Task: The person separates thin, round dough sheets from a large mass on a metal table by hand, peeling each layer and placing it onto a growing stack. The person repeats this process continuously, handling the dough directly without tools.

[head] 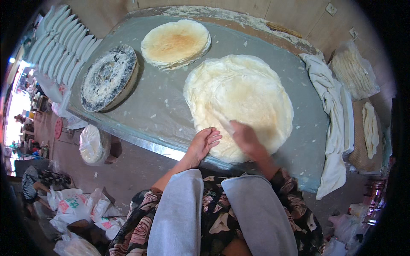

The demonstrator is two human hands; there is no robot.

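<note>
A large, thin round flatbread sheet [253,86], pale and wrinkled with light brown patches, lies on the table before me, seemingly on others like it. My right hand [245,136], blurred, grips a pale elongated piece [221,120] over the lower left part of the round. Whether that piece is a folded flap of the bread or a separate tool, I cannot tell. My left hand [205,144] rests at the near left edge of the bread, palm partly up, fingers loosely curled and slightly apart, with nothing visible in it.
Behind stands a browned flatbread stack [176,43]. A flour-dusted round pan [109,78] sits left on the plastic-covered table [153,96]. White cloth [326,96] drapes the right edge. Stacked white sacks [61,44], a wrapped round bundle [93,144] and plastic bags [80,204] lie beyond.
</note>
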